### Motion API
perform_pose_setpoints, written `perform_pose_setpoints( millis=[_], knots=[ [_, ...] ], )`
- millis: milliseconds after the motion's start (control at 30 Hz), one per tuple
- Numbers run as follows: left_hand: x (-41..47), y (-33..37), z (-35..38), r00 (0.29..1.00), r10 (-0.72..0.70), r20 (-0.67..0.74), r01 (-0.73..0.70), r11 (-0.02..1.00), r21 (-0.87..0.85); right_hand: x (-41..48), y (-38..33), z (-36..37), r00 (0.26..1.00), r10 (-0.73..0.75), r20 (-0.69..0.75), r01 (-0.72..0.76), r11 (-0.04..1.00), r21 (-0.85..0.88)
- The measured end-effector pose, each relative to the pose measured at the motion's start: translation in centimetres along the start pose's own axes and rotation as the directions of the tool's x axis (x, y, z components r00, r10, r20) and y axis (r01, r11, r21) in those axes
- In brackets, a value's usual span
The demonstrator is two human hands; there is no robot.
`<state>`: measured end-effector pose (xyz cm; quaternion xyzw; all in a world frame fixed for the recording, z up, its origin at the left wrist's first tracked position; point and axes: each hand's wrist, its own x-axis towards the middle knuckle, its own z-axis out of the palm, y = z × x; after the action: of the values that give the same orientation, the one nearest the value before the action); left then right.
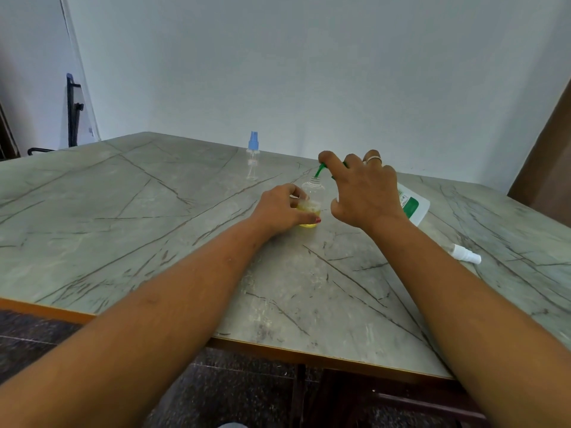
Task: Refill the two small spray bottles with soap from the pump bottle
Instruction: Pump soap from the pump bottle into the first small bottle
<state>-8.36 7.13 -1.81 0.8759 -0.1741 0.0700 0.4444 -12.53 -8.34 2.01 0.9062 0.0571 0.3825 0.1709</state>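
Marbled table [154, 211] | left hand [278, 211] grips spray bottle [313, 193] low: light, tippy, I judge | right hand [364, 189] curled over pump bottle [412, 208]

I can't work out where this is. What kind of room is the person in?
Probably a plain indoor workroom or office, though I can't be sure. There is a marble-patterned table with a wooden edge, a bare pale wall behind it, and a dark speckled floor.

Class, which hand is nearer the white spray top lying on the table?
Right. The right hand sits left of the spray top; the left hand, gripping the small bottle, is farther left.
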Motion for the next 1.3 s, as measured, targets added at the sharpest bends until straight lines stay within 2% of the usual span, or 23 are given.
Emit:
perform_pose_setpoints(
  millis=[633,867,1100,1300],
  knots=[
    [-0.4,0.1,-0.1,0.999,0.03,-0.028,-0.03,0.999,0.011,-0.5,-0.2,0.7,1.0,-0.004,-0.001,0.004,1.0,-0.006],
    [-0.6,0.0,-0.1,0.997,0.052,-0.056,-0.051,0.998,0.022,-0.2,0.1,0.8,0.999,-0.038,0.007,0.038,0.996,0.085],
    [-1.0,0.3,0.1,0.989,0.116,-0.088,-0.105,0.986,0.126,-0.6,0.2,0.4,0.997,-0.046,0.059,0.04,0.995,0.091],
    [-1.3,0.5,0.0,0.99,0.108,-0.09,-0.094,0.983,0.155,-0.9,-0.2,0.4,0.998,-0.018,0.058,0.014,0.998,0.067]
  ],
)
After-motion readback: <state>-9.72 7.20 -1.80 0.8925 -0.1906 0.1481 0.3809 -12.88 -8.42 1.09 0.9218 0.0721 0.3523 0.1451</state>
